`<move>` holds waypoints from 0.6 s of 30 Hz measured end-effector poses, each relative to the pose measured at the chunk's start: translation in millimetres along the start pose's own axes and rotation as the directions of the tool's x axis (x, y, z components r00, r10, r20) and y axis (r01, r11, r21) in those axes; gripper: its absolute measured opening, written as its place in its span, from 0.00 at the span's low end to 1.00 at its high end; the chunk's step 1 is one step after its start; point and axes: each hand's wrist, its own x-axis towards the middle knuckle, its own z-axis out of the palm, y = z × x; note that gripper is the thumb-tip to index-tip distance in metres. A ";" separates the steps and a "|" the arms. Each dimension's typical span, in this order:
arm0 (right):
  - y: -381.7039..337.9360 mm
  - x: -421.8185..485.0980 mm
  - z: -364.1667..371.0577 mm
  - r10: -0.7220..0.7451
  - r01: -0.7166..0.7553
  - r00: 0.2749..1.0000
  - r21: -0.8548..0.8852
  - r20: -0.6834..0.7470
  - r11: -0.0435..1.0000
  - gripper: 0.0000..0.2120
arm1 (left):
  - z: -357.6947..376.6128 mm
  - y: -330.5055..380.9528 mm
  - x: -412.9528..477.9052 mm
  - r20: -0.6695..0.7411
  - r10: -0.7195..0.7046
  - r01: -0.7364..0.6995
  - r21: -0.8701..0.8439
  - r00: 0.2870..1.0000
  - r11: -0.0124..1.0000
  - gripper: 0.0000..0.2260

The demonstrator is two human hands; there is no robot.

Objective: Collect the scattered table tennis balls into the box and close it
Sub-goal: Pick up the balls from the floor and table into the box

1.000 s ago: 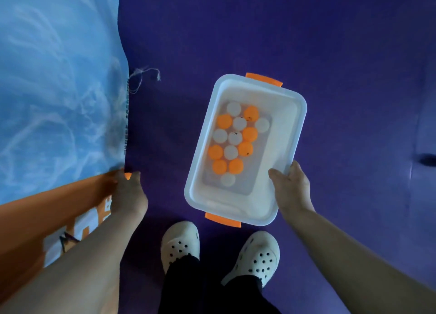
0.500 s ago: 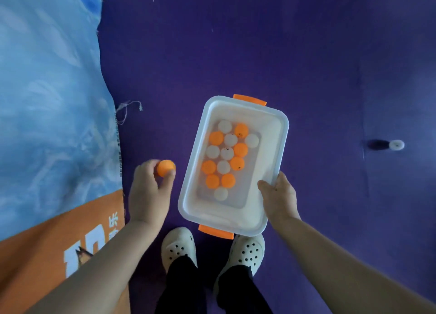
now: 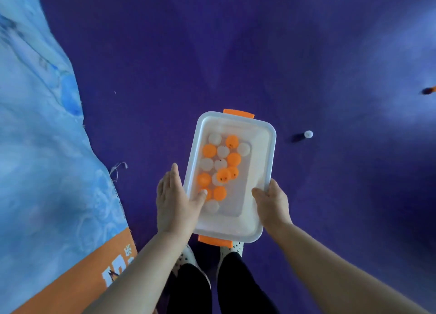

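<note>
Purple floor (image 3: 236, 54) is filling most of the view, and a blue cloth banner (image 3: 42, 160) with an orange band along its near edge is lying over it on the left.

A person is standing on the floor and holding a white box (image 3: 259, 162) in front of them, lid off, above their white perforated clogs (image 3: 236, 247) and black trousers (image 3: 186, 290). Orange latches (image 3: 238, 113) are showing at the far and near ends of the box. A cluster of white and orange balls (image 3: 221, 165) is sitting inside it, crowded toward its left wall.

The left hand (image 3: 174, 205) is lying against the left side of the box: its fingers (image 3: 174, 172) are straight and together along the outside of the wall, while the thumb is reaching over the rim into the box, just beside the nearest orange balls. Whether this hand is squeezing the wall cannot be told.

The right hand (image 3: 273, 202) is gripping the near part of the right rim, with the thumb hooked over the rim and the remaining fingers wrapped down the outside, hidden from view.

Two balls are lying loose on the floor. A white ball (image 3: 308, 134) is resting near the far right corner of the box, apart from it. A blurred orange ball (image 3: 429, 90) is showing at the right edge of the view, well apart from the box.
</note>
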 end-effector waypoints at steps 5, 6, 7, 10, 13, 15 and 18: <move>-22.9 3.3 -72.4 0.030 -0.022 0.997 0.101 -0.075 0.995 0.05 | -2.8 79.1 7.9 0.174 0.018 -0.027 0.050 0.985 0.998 0.29; -24.9 9.8 -85.7 0.041 -0.032 0.996 0.112 -0.081 0.993 0.03 | 1.0 96.4 12.2 0.194 0.006 -0.019 0.062 0.981 0.998 0.26; -26.5 17.7 -98.5 0.053 -0.043 0.995 0.123 -0.081 0.992 0.01 | 7.2 111.8 18.0 0.206 -0.004 -0.010 0.070 0.979 0.998 0.24; -28.3 50.0 -133.2 0.086 -0.073 0.994 0.194 -0.060 0.978 0.02 | 29.5 163.2 36.7 0.249 -0.040 0.033 0.033 0.968 0.999 0.12; -28.7 91.6 -163.9 0.115 -0.103 0.993 0.241 -0.037 0.965 0.02 | 58.1 210.3 58.6 0.270 -0.098 0.113 -0.038 0.958 0.993 0.09; -28.3 123.8 -184.6 0.134 -0.126 0.991 0.228 -0.021 0.965 0.05 | 78.4 237.7 72.1 0.271 -0.119 0.142 -0.065 0.955 0.988 0.07; -29.0 170.5 -215.8 0.138 -0.149 0.988 0.212 0.063 0.966 0.10 | 106.8 273.1 91.0 0.259 -0.150 0.183 -0.110 0.954 0.977 0.05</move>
